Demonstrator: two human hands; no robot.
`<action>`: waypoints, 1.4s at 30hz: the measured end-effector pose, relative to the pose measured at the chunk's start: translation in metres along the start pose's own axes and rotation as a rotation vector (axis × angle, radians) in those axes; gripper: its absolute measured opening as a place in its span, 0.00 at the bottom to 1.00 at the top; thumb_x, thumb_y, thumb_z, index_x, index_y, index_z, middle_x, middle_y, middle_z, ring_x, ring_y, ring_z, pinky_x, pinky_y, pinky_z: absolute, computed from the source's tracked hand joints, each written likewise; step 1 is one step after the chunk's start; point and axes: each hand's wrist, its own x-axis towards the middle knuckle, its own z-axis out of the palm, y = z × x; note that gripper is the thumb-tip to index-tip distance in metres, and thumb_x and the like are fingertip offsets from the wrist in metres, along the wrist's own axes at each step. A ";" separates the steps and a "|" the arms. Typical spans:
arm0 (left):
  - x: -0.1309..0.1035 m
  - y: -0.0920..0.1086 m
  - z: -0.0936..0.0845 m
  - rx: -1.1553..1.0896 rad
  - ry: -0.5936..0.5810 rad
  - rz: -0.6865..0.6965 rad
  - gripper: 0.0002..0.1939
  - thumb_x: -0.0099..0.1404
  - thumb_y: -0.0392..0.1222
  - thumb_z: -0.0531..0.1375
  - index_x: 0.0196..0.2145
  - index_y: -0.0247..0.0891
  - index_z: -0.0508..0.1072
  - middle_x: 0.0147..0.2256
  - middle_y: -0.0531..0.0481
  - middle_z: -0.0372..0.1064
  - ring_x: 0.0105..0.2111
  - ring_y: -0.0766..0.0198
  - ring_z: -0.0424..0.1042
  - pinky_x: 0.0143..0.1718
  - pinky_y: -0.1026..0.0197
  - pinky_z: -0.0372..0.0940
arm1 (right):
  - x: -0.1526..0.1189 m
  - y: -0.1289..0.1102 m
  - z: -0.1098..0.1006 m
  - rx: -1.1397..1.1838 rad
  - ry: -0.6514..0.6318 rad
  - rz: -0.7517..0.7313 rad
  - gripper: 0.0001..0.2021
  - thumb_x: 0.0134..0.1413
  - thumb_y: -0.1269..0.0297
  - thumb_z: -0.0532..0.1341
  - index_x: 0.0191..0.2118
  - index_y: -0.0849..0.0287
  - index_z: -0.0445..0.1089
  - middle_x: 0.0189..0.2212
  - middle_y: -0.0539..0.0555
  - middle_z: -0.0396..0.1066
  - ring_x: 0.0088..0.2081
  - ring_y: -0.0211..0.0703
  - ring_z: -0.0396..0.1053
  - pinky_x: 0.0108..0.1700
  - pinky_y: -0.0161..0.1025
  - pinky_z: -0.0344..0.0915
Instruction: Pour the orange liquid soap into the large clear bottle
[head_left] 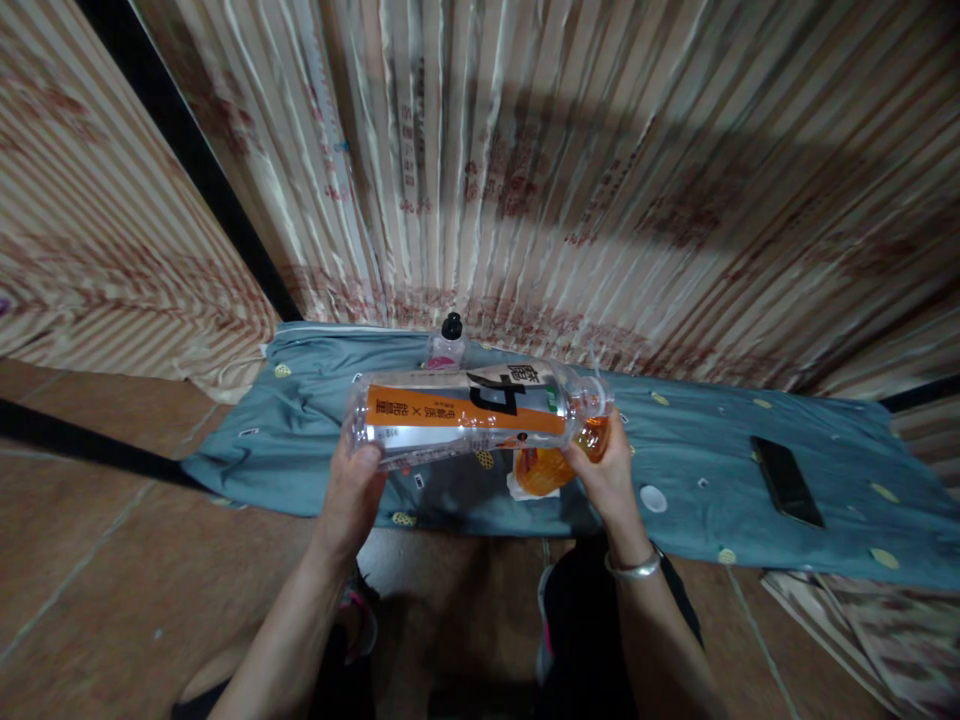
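Observation:
A large clear plastic bottle (457,415) with an orange and silver label lies sideways in the air between my hands. My left hand (352,490) is closed round its base end. At the neck end, the fingers of my right hand (606,465) are closed; a silver bangle circles that wrist. Just below the neck is a bottle of orange liquid (541,472), partly hidden by the large bottle and my right hand. I cannot tell whether my right fingers also touch it. White tissue (525,490) shows at its foot.
A blue-green patterned cloth (697,440) covers the low bench. On it are a small black-capped bottle (448,345), a white round cap (653,498) and a dark phone (786,480). Behind hangs a striped curtain (525,180); a black pole (195,160) stands left.

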 end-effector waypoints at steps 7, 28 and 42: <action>-0.002 -0.001 -0.001 -0.013 -0.017 0.008 0.34 0.56 0.63 0.71 0.53 0.38 0.77 0.40 0.42 0.79 0.42 0.43 0.80 0.42 0.46 0.77 | 0.000 -0.003 0.000 -0.007 0.006 -0.018 0.33 0.42 0.45 0.76 0.50 0.54 0.69 0.44 0.56 0.79 0.45 0.55 0.78 0.51 0.50 0.74; -0.006 0.002 -0.007 -0.013 -0.022 -0.016 0.36 0.56 0.60 0.72 0.57 0.40 0.74 0.51 0.38 0.78 0.52 0.37 0.78 0.48 0.43 0.77 | 0.001 -0.005 0.001 0.006 -0.013 -0.011 0.32 0.42 0.46 0.76 0.50 0.54 0.68 0.44 0.56 0.79 0.45 0.55 0.78 0.51 0.51 0.75; -0.007 0.006 -0.001 -0.003 0.017 0.003 0.37 0.54 0.60 0.72 0.57 0.40 0.75 0.50 0.39 0.79 0.52 0.37 0.78 0.48 0.43 0.77 | 0.000 -0.003 0.000 0.008 -0.016 -0.002 0.33 0.42 0.45 0.75 0.51 0.54 0.67 0.45 0.56 0.78 0.46 0.55 0.78 0.52 0.51 0.74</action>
